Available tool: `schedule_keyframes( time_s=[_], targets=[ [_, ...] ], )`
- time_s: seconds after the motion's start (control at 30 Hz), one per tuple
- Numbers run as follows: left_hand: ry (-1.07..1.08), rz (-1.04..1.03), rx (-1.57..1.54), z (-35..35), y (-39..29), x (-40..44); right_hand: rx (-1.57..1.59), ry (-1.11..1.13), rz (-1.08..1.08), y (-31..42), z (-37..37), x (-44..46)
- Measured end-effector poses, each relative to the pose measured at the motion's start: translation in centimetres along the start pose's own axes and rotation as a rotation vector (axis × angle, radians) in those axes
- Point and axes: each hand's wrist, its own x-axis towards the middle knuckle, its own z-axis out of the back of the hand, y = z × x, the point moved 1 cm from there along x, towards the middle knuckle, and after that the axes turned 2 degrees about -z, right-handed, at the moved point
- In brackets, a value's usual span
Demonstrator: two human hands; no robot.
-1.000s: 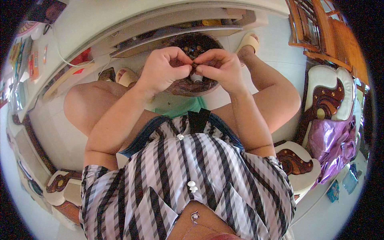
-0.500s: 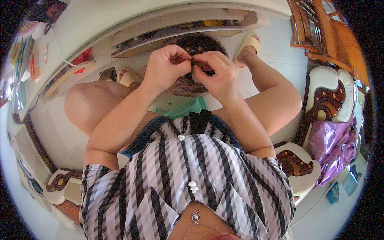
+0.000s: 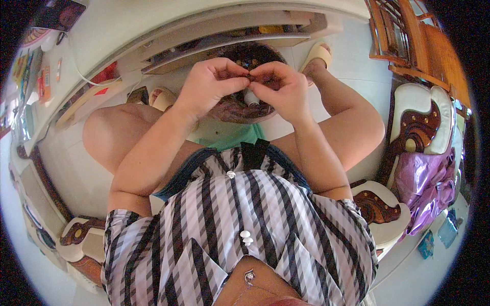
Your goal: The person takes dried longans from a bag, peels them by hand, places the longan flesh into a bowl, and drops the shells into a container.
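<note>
Right now, through the head view, my only one, I have both hands close together in front of the body, over a dark round container [image 3: 236,114] that stands on the floor between the feet. Thumb and forefinger of the left hand [image 3: 208,85] are pinched, and those of the right hand [image 3: 286,91] meet them tip to tip. Both sets of fingers grip a small dark thing [image 3: 250,78] at the point where they meet; it is too small and too covered for me to say what it is. Just below, a whitish cylinder [image 3: 250,97] lies tilted inside the container, partly behind the right hand.

Nearer the body, I get something light green [image 3: 229,136] between the thighs, then the striped shirt [image 3: 230,209]. A pale slipper [image 3: 318,54] shows on the right foot, beyond the container's right side. Ahead and to the left runs a pale worktop [image 3: 148,25], with an orange packet [image 3: 44,84] and a white cable [image 3: 75,65] on it. Over on the right I see a cream seat with a carved wooden arm [image 3: 419,122] and shiny purple cloth [image 3: 419,178] draped against it.
</note>
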Motion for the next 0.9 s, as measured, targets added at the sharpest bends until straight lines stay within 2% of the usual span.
schedule_keyframes(
  time_s=[0.17,0.27,0.37,0.43,0.47,0.57,0.63,0.67,0.77,0.83,0.9],
  targets=[
    [0.011,-0.014,0.094,0.3,0.2,0.0,0.092,0.075,-0.055,-0.6,0.3,0.2],
    [0.004,-0.011,0.090,0.5,0.6,0.1,0.145,0.146,-0.195,-0.9,0.6,0.5],
    [-0.016,-0.023,0.025,0.5,1.3,0.2,0.366,0.218,-0.288,-1.6,0.5,0.8],
    [-0.060,-0.055,0.009,0.4,1.8,0.4,0.173,0.106,-0.183,-1.3,0.1,0.6],
    [-0.109,-0.100,0.104,0.3,1.8,0.3,0.078,0.052,-0.129,-1.0,-0.3,0.4],
    [-0.220,-0.250,0.373,-0.7,0.5,-0.4,-0.423,-0.145,0.398,0.4,-0.9,-0.1],
    [-0.254,-0.382,0.532,-1.1,0.1,-0.7,-0.454,-0.177,0.448,0.5,-1.1,-0.3],
    [-0.245,-0.369,0.527,-1.2,-0.1,-0.8,-0.468,-0.193,0.473,0.6,-1.1,-0.3],
    [-0.212,-0.322,0.495,-1.2,-0.1,-0.9,-0.317,-0.142,0.255,0.1,-1.1,-0.4],
    [-0.181,-0.281,0.454,-0.9,0.1,-0.8,-0.067,-0.063,0.018,-0.1,-0.8,-0.3],
    [-0.061,-0.124,0.182,-0.1,0.7,-0.4,0.143,0.019,-0.132,-0.4,-0.4,-0.1]
  ],
)
